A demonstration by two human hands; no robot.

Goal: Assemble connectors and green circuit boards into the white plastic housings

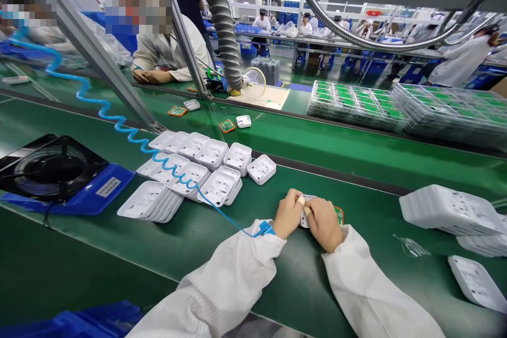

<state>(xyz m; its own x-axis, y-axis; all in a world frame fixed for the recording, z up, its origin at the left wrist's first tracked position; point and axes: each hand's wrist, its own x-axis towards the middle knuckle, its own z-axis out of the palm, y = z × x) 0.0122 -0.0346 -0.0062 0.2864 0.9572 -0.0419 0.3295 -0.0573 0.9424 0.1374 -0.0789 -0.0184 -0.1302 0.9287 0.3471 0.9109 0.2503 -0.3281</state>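
Short of the worktop's (376,222) rear edge, the left hand (288,215) and right hand (324,223) pinch a white plastic housing (303,221) between them — long axis hidden, neither nearer — an orange-edged circuit board (339,215) just behind the right hand.

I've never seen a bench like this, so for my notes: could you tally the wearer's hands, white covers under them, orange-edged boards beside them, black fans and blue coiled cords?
Hands, left hand and right hand: 2
White cover: 1
Orange-edged board: 1
Black fan: 1
Blue coiled cord: 1
Total: 6
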